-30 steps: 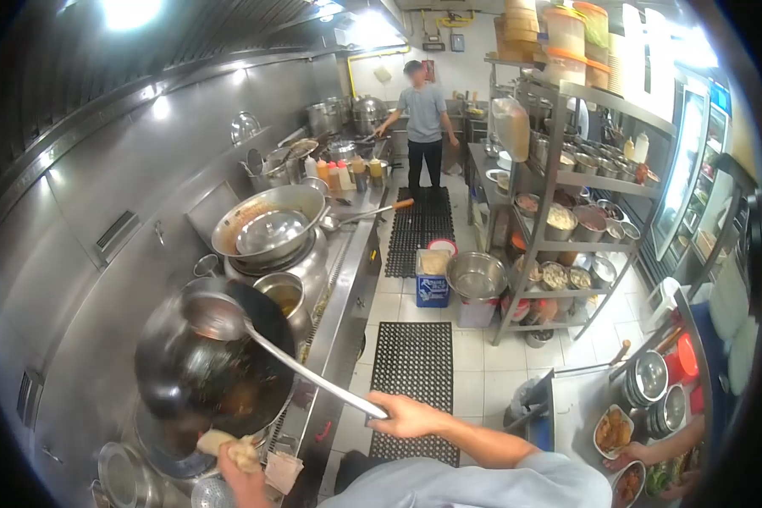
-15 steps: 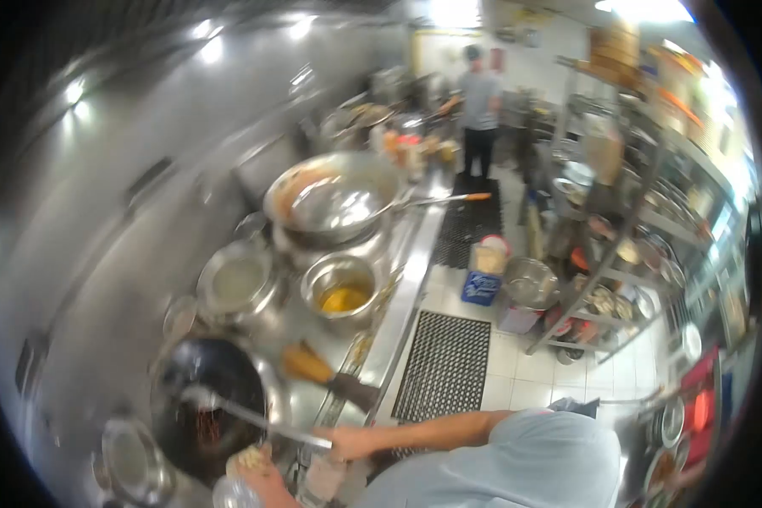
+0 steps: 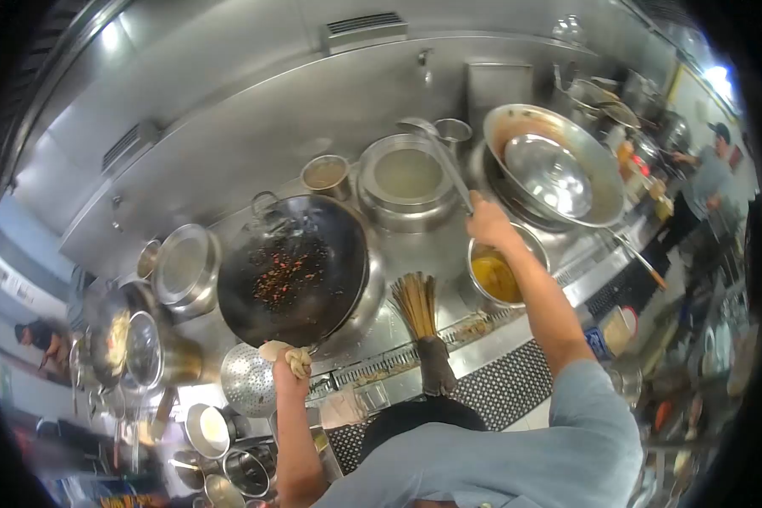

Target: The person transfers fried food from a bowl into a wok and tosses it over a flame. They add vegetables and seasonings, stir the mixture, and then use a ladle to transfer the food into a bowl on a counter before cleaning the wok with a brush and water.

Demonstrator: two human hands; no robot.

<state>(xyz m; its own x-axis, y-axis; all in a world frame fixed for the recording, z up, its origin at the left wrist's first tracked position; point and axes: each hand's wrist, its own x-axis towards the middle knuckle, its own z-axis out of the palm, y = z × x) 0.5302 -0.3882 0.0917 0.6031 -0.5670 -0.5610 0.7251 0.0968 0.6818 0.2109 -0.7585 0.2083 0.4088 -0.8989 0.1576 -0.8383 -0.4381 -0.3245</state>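
Note:
Beside the near rim of a black wok (image 3: 330, 292), my left hand (image 3: 292, 372) is closed around a pale cloth. Small red and dark bits (image 3: 286, 275) lie in the bottom of the wok. My right hand (image 3: 489, 222) grips the handle of a metal ladle (image 3: 450, 165), its bowl raised near a steel pot of pale liquid (image 3: 408, 175). Below that hand stands a pot of yellow liquid (image 3: 495, 278). A perforated strainer (image 3: 247, 381) is just left of my left hand.
A large metal bowl (image 3: 597, 157) sits at the right of the range. A bamboo brush (image 3: 416, 306) rests near the front edge. One person (image 3: 707, 182) stands far right, another person (image 3: 46, 339) far left. More pots (image 3: 207, 430) are at the lower left.
The view has swung left toward the range. The ladle, earlier low over the wok, is now raised to its right in my right hand. My left hand stays by the wok's rim.

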